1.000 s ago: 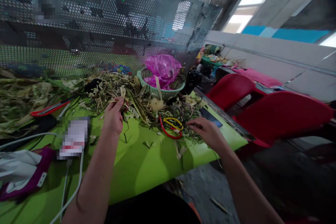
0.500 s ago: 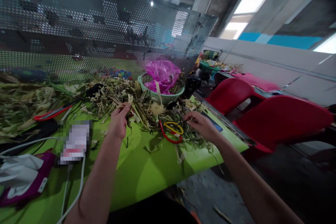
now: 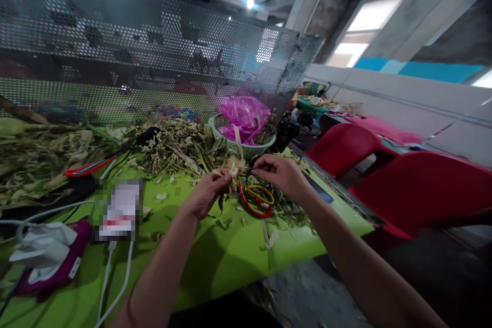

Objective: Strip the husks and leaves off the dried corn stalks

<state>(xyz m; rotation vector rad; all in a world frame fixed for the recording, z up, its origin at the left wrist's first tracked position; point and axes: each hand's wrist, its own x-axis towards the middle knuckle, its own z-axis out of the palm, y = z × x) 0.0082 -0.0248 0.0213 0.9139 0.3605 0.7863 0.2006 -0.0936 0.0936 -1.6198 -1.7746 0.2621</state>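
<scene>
Left hand [image 3: 206,193] has swung toward the right hand [image 3: 281,174], grip clamped on a pale husk strip [image 3: 233,169], likely light, brittle, best pinched mid-length; right grip unclear.

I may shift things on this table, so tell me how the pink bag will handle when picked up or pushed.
The bag looks thin and see-through, so probably floppy and light, unless something hidden weighs it down. Its shine suggests slippery film. Bunched in the basket, it would likely crumple rather than roll.
</scene>
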